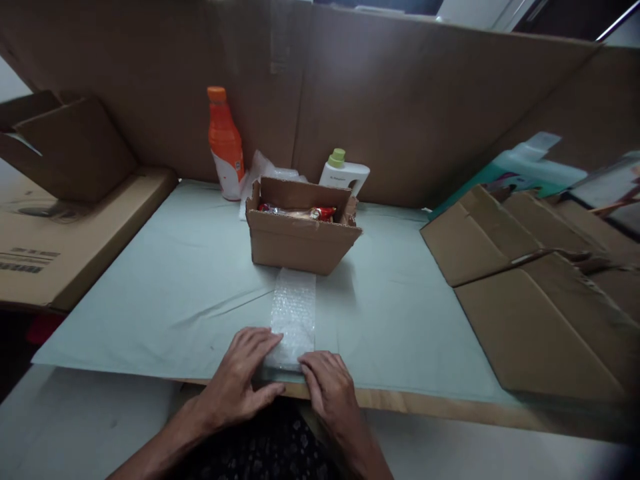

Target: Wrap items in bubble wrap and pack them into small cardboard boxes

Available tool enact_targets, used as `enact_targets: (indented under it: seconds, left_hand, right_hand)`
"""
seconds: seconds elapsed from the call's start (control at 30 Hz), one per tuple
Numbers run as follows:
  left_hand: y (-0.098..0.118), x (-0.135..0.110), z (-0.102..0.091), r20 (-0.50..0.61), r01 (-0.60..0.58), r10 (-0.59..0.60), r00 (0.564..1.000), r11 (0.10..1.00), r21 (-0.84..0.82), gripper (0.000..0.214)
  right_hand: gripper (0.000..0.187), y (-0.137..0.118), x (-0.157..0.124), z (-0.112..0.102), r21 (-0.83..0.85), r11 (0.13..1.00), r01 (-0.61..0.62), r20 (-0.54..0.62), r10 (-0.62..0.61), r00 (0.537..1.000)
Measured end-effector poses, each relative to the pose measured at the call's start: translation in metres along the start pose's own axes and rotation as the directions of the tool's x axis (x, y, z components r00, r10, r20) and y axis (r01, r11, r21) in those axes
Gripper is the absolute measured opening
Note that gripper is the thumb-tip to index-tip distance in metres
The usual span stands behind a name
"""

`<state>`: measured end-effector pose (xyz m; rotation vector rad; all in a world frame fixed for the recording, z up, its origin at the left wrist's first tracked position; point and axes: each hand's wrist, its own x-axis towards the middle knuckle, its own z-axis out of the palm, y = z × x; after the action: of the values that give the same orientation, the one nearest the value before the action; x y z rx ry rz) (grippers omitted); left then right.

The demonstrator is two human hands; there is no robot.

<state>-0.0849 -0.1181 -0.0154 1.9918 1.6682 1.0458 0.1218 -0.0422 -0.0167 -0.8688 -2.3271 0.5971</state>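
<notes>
A narrow strip of bubble wrap (295, 307) lies flat on the cloth, running from the table's front edge to the base of a small open cardboard box (300, 247). My left hand (245, 373) rests at the strip's left side, fingertips touching it and thumb spread away, so it is open. At the near right corner, my right hand (330, 387) has its fingers closed on the bubble wrap's edge; its thumb is partly hidden. Red and clear packaged items (320, 213) show inside the box, their lower parts hidden by its front wall.
Behind the box stand an orange bottle (226, 143), a white bottle with a green cap (345, 175) and more bubble wrap (260, 170). Several cardboard boxes (540, 320) and a teal jug (520, 167) are on the right. A large carton (100, 233) sits left.
</notes>
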Motion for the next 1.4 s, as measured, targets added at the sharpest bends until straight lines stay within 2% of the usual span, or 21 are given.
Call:
enact_targets:
  seconds: [0.07, 0.17, 0.23, 0.33, 0.4, 0.47, 0.53, 0.6, 0.67, 0.77, 0.83, 0.9, 0.97, 1.03, 1.07, 1.13, 1.2, 1.27, 1.33, 1.4]
  left_hand:
    - [-0.001, 0.001, 0.003, -0.005, 0.067, -0.067, 0.998, 0.998, -0.015, 0.047]
    - [-0.01, 0.015, 0.014, -0.061, 0.194, -0.192, 0.979, 0.981, 0.02, 0.04]
    - [-0.016, 0.025, 0.02, -0.07, 0.211, -0.205, 0.976, 0.974, 0.079, 0.042]
    - [-0.019, 0.031, 0.023, -0.129, 0.195, -0.175, 0.976, 0.966, 0.167, 0.041]
    - [-0.016, 0.027, 0.02, -0.154, 0.12, -0.093, 0.984, 0.978, 0.172, 0.041]
    - [-0.013, 0.02, 0.014, -0.103, -0.003, 0.017, 0.995, 0.991, 0.137, 0.048]
    - [-0.011, 0.017, 0.008, -0.026, -0.068, 0.07, 0.997, 0.994, 0.088, 0.053]
    - [-0.013, 0.021, 0.004, -0.002, -0.02, 0.02, 1.0, 0.999, 0.046, 0.051]
    - [-0.018, 0.034, 0.005, -0.006, 0.087, -0.087, 0.996, 0.995, 0.043, 0.049]
    - [-0.027, 0.056, 0.01, -0.033, 0.188, -0.185, 0.982, 0.972, 0.144, 0.043]
    - [-0.029, 0.064, 0.012, -0.062, 0.177, -0.168, 0.984, 0.963, 0.204, 0.039]
    - [-0.028, 0.065, 0.012, -0.066, 0.088, -0.076, 0.995, 0.975, 0.205, 0.039]
    - [-0.024, 0.061, 0.011, -0.044, -0.029, 0.036, 0.998, 0.986, 0.166, 0.041]
    - [-0.021, 0.057, 0.01, -0.02, -0.082, 0.085, 0.996, 0.99, 0.117, 0.041]
    - [-0.021, 0.056, 0.01, -0.025, -0.065, 0.068, 0.997, 0.993, 0.097, 0.041]
    - [-0.022, 0.057, 0.01, -0.084, 0.048, -0.043, 0.996, 0.997, 0.063, 0.04]
    - [-0.024, 0.06, 0.01, -0.159, 0.229, -0.231, 0.96, 0.973, -0.029, 0.041]
    - [-0.023, 0.062, 0.009, -0.152, 0.42, -0.463, 0.873, 0.873, -0.247, 0.046]
    - [-0.017, 0.061, 0.007, 0.007, 0.557, -0.652, 0.758, 0.642, -0.527, 0.058]
    - [-0.009, 0.059, 0.007, 0.209, 0.61, -0.72, 0.662, 0.356, -0.708, 0.074]
  right_hand:
    - [0.022, 0.0, 0.01, -0.004, 0.047, 0.998, -0.035, 0.024, 0.034, 0.999]
    - [0.017, 0.001, 0.02, -0.009, 0.006, 0.999, -0.032, -0.095, 0.033, 0.995]
    - [0.019, 0.002, 0.021, -0.012, -0.066, 0.998, 0.015, -0.153, -0.025, 0.988]
    - [0.023, 0.003, 0.015, -0.011, -0.139, 0.986, 0.09, -0.041, -0.097, 0.994]
    - [0.028, 0.006, 0.012, -0.007, -0.147, 0.984, 0.099, 0.036, -0.095, 0.995]
    - [0.029, 0.009, 0.013, -0.003, -0.105, 0.992, 0.068, 0.033, -0.065, 0.997]
    - [0.027, 0.013, 0.016, -0.002, -0.024, 1.0, 0.011, 0.016, -0.01, 1.0]
    - [0.026, 0.016, 0.021, -0.004, 0.012, 0.999, -0.045, 0.01, 0.045, 0.999]
    - [0.03, 0.019, 0.025, -0.006, -0.038, 0.998, -0.059, -0.035, 0.057, 0.998]
    - [0.033, 0.021, 0.03, -0.006, -0.159, 0.987, 0.002, -0.091, -0.017, 0.996]
    - [0.032, 0.022, 0.033, -0.004, -0.21, 0.976, 0.048, -0.041, -0.058, 0.997]
    - [0.03, 0.024, 0.037, -0.002, -0.226, 0.972, 0.061, 0.004, -0.062, 0.998]
    - [0.029, 0.027, 0.04, -0.003, -0.186, 0.982, 0.035, 0.011, -0.033, 0.999]
    - [0.03, 0.029, 0.043, -0.006, -0.097, 0.995, -0.022, 0.027, 0.025, 0.999]
    - [0.031, 0.031, 0.045, -0.008, -0.051, 0.997, -0.064, 0.047, 0.067, 0.997]
    - [0.032, 0.033, 0.049, -0.011, 0.004, 0.987, -0.163, 0.083, 0.163, 0.983]
    - [0.031, 0.036, 0.056, -0.013, 0.017, 0.965, -0.26, 0.091, 0.258, 0.962]
    - [0.03, 0.038, 0.062, -0.012, 0.032, 0.939, -0.344, 0.083, 0.34, 0.937]
    - [0.029, 0.037, 0.067, -0.012, 0.107, 0.906, -0.41, 0.097, 0.401, 0.911]
    - [0.03, 0.032, 0.067, -0.011, 0.252, 0.852, -0.459, 0.171, 0.428, 0.888]
